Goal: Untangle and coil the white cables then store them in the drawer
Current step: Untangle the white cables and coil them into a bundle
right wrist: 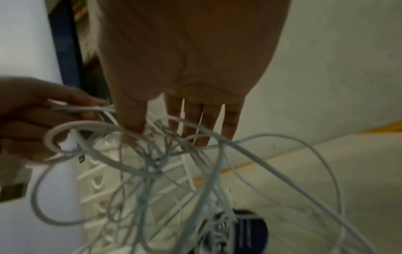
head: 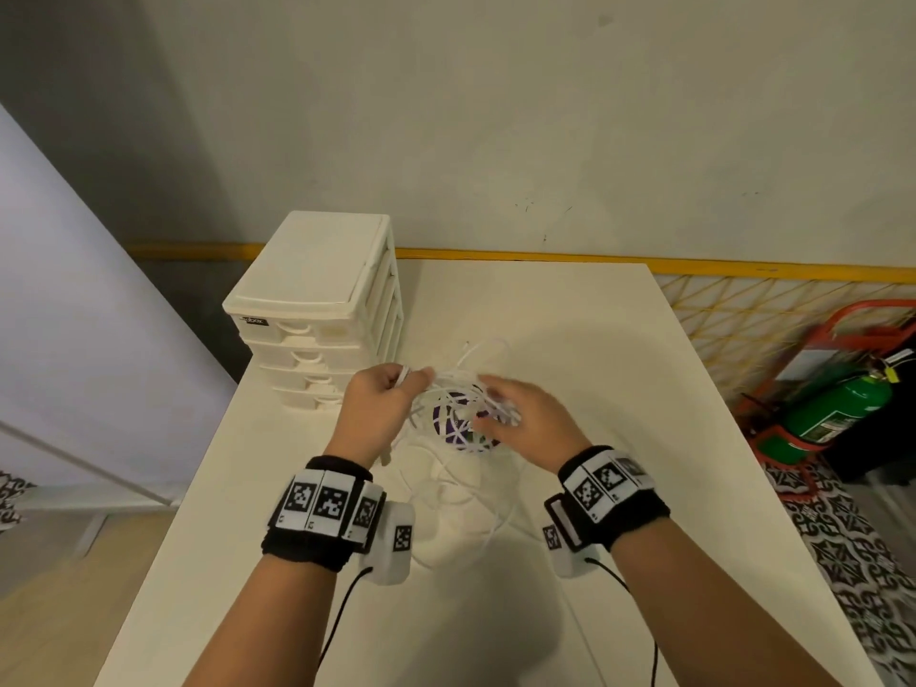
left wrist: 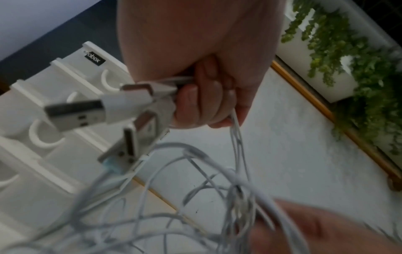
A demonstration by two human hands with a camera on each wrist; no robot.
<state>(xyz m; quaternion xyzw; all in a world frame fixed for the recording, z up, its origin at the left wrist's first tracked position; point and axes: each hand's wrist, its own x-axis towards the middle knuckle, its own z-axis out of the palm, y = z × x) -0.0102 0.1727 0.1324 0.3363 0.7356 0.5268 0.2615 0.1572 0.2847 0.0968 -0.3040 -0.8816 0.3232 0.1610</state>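
A tangle of white cables (head: 453, 389) hangs between my hands above the white table (head: 570, 339), with loose loops trailing toward me. My left hand (head: 396, 389) grips a bunch of cable ends. In the left wrist view its fingers (left wrist: 202, 103) curl round them and several USB plugs (left wrist: 87, 111) stick out. My right hand (head: 490, 404) reaches into the tangle from the right. Its fingers (right wrist: 195, 123) are straight and spread among the strands (right wrist: 195, 171). The white drawer unit (head: 317, 300) stands at the table's back left, drawers closed.
A dark purple round object (head: 451, 426) lies on the table under the tangle. A green fire extinguisher (head: 837, 409) in a red stand sits on the floor to the right. The wall runs just behind the table.
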